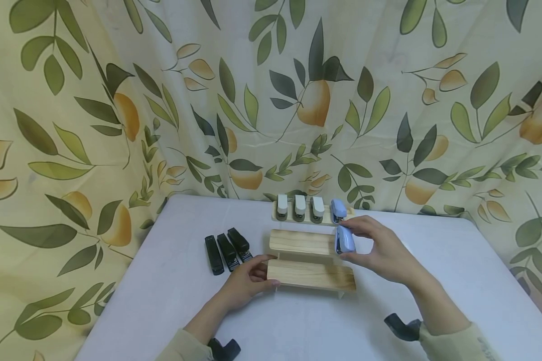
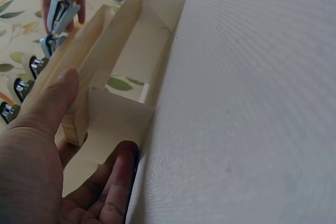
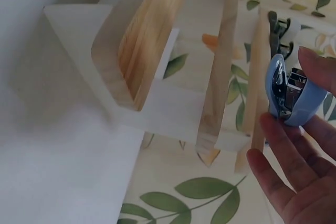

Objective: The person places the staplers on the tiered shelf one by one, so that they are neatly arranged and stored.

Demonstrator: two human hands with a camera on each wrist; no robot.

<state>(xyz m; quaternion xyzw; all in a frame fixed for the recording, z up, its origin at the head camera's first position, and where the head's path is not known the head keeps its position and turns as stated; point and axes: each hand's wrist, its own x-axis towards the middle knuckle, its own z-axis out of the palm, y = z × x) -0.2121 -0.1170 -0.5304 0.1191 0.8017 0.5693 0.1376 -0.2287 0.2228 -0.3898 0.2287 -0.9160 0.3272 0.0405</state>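
Blue stapler (image 1: 345, 239), long axis front-to-back, pinched in right fingers (image 1: 360, 225), left fingers (image 1: 260, 260) gripping wooden rack (image 1: 310, 274)

No legible text, labels, brands, numbers or signs anywhere.
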